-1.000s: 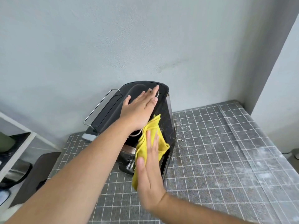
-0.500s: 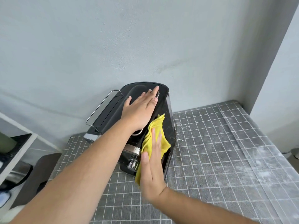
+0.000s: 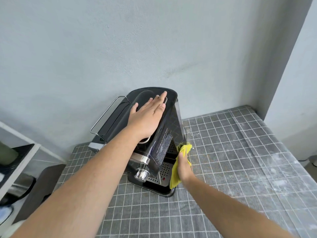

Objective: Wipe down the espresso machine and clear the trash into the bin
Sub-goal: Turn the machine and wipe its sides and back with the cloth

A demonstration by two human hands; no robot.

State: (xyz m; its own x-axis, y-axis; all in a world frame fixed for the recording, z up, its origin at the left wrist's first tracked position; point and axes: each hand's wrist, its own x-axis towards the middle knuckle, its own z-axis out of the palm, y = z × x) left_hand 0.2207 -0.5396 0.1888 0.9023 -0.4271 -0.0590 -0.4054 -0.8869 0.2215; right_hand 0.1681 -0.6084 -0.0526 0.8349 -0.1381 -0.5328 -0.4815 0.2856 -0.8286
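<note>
- Nearest, the worktop [image 3: 223, 169] lay under both forearms, covered by a grey mat ruled with a white grid, with pale dusty smears to the right of the right hand.
- The right hand [image 3: 183, 166] was flat, fingers together, and pressed a yellow cloth [image 3: 175, 176] against the lower right side of the espresso machine [image 3: 164, 134]; the cloth showed above the fingertips and hung below the palm, down to the machine's base.
- Just left of that hand were the perforated drip tray [image 3: 160, 174] with a small red dot on it, and the chrome brew head [image 3: 141, 172] above the tray's left part.
- The espresso machine, black and glossy, stood on the worktop close to the wall, with white print running down the side panel between the two hands.
- Beyond and to the left of the right hand, the left hand [image 3: 147, 117] lay open and palm-down on the machine's top, fingers stretched out and slightly spread, the fingertips near the back edge.
- Left of the left hand, a metal wire rail [image 3: 106, 114] framed the edge of the machine's top.
- Farthest, a plain grey wall [image 3: 154, 48] rose behind the machine.
- Far left of both hands, a white shelf [image 3: 22, 160] held dark items too blurred to tell.
</note>
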